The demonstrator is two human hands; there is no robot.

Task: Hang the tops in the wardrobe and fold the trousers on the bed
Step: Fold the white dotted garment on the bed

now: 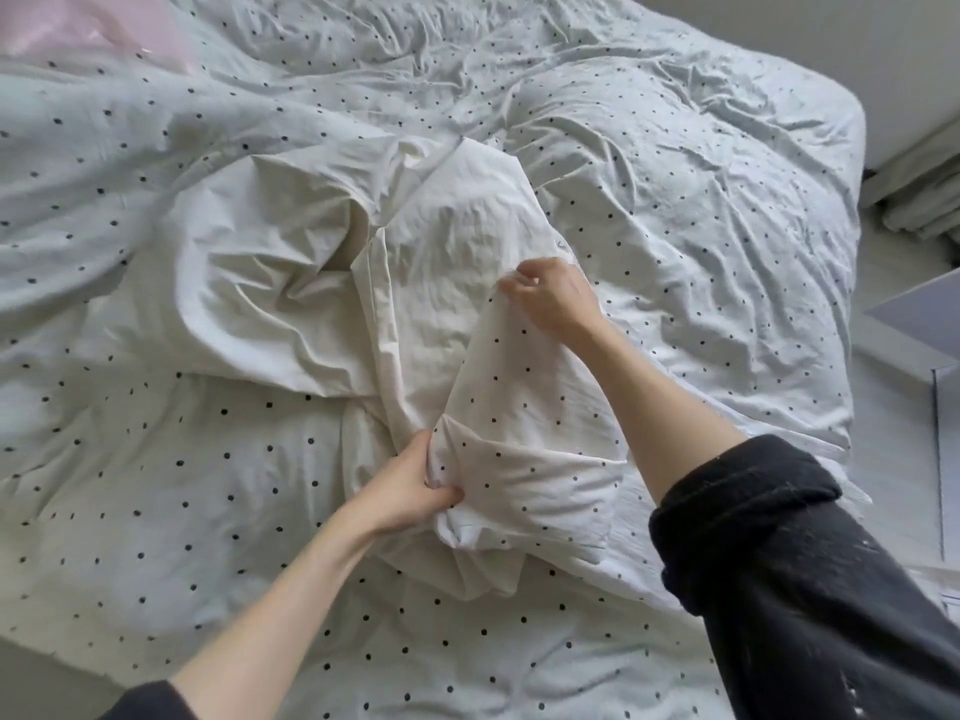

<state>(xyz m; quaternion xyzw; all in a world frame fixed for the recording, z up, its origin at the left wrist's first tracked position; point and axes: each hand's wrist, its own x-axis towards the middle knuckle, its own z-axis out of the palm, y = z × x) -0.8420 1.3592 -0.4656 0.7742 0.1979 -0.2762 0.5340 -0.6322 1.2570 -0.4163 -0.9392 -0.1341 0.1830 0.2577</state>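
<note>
We're looking from the head camera, steeply down and forward over the bed (675, 174), close above both forearms; one view only.

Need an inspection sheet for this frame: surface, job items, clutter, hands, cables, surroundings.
Surface: bed under a rumpled dotted duvet.
Job's things: cream garment lying crumpled mid-bed; top or trousers cannot be told. Wardrobe not in view.
Clutter: pink fabric at the far left corner.
Grippers: left hand grips bunched cloth at the garment's near end; right hand pinches an edge of cloth further up.
Cables: nothing seen.
Surroundings: pale furniture and folded whitish fabric right of the bed.
</note>
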